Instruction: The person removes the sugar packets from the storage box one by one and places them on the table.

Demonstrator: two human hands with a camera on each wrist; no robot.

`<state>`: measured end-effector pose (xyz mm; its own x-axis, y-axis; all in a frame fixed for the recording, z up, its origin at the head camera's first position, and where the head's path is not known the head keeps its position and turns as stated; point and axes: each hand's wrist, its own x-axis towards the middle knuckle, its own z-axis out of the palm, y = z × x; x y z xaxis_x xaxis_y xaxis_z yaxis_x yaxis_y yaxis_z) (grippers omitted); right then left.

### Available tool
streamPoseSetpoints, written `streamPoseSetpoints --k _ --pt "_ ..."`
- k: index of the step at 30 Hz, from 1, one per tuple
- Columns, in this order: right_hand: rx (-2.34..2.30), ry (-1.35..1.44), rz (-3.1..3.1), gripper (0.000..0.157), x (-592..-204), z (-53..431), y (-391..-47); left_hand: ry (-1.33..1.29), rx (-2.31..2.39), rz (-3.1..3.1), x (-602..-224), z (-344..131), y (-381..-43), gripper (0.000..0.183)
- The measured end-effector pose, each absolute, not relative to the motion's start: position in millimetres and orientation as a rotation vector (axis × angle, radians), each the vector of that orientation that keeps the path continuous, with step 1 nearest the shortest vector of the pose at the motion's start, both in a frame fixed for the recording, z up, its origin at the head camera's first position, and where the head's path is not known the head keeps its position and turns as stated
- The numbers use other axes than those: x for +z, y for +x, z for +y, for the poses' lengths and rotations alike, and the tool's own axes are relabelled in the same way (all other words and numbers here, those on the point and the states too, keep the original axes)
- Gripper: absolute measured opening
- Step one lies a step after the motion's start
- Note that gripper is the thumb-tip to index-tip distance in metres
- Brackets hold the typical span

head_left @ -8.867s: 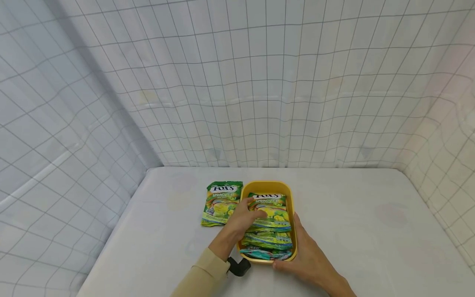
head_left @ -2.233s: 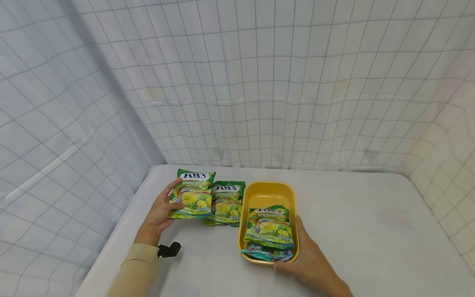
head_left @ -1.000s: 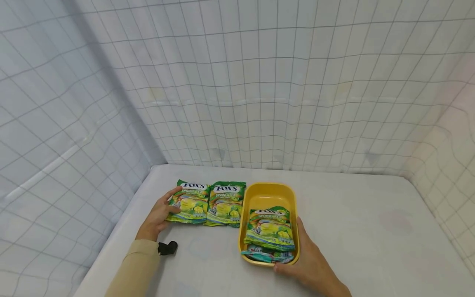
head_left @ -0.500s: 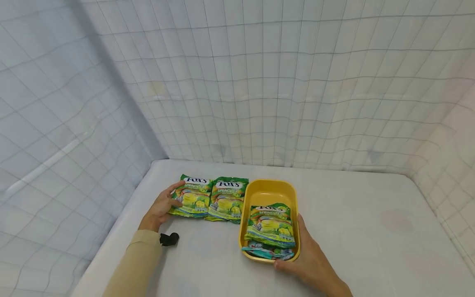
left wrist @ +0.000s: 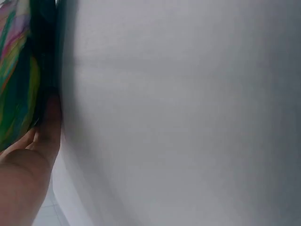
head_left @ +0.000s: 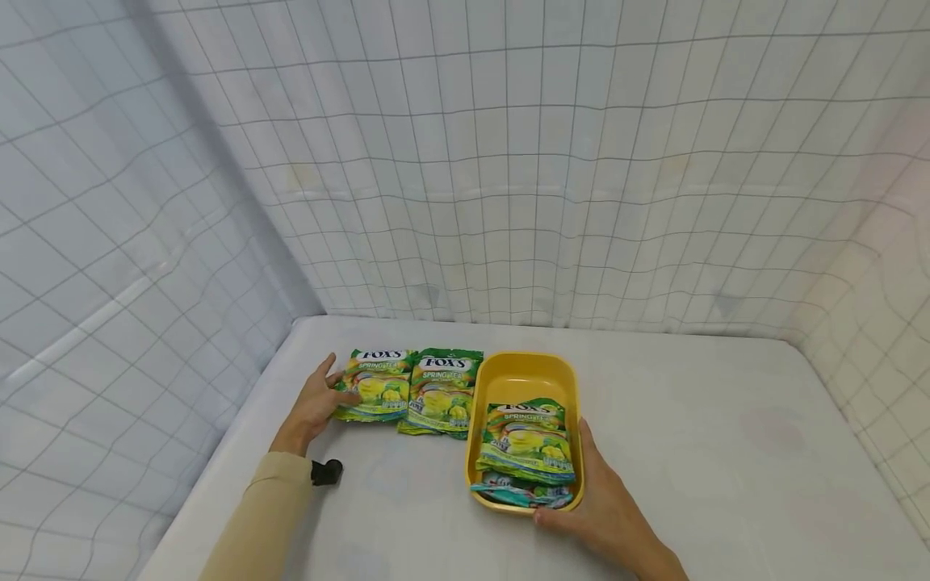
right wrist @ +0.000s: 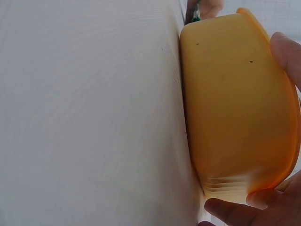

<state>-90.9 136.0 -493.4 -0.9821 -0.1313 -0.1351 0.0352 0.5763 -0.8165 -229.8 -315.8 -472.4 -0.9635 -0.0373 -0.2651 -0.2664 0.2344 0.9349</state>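
At the left end of the table, my left hand [head_left: 314,406] lies beside a green and yellow candy bag [head_left: 374,389] marked FOX'S Spring Tea. Its thumb touches the bag, while the forefinger points up and stands apart from it. A second bag [head_left: 439,395] of the same kind lies flat alongside, to the right. My right hand [head_left: 606,504] grips the yellow plastic bin [head_left: 525,367] at its near right corner, thumb on the near rim. Inside the bin's nearer part rests another Spring Tea bag [head_left: 526,440], with a teal packet [head_left: 523,492] partly hidden beneath it.
A white cloth covers the table [head_left: 697,436]. Gridded white curtains [head_left: 508,202] hang behind it and at both sides. A black strap end [head_left: 327,472] sticks out from the left wrist.
My left hand took a Spring Tea bag out of the bin, carried it left and laid it beside the other. Its forefinger has just come off the bag. The right hand stays on the bin.
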Motion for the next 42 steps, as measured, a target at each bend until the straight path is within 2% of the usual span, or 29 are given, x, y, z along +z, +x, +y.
streamPoseSetpoints --k 7,15,42 --pt "-1.385 -0.095 2.616 0.148 -495 137 -91 -0.267 1.736 2.406 -463 -314 -223 0.103" --pt "-1.367 -0.085 2.618 0.148 -495 138 -91 -0.199 1.867 2.425 -451 -305 -221 0.097" --pt "-1.396 -0.098 2.624 0.149 -496 137 -90 0.204 2.122 2.244 -410 -239 -200 0.083"
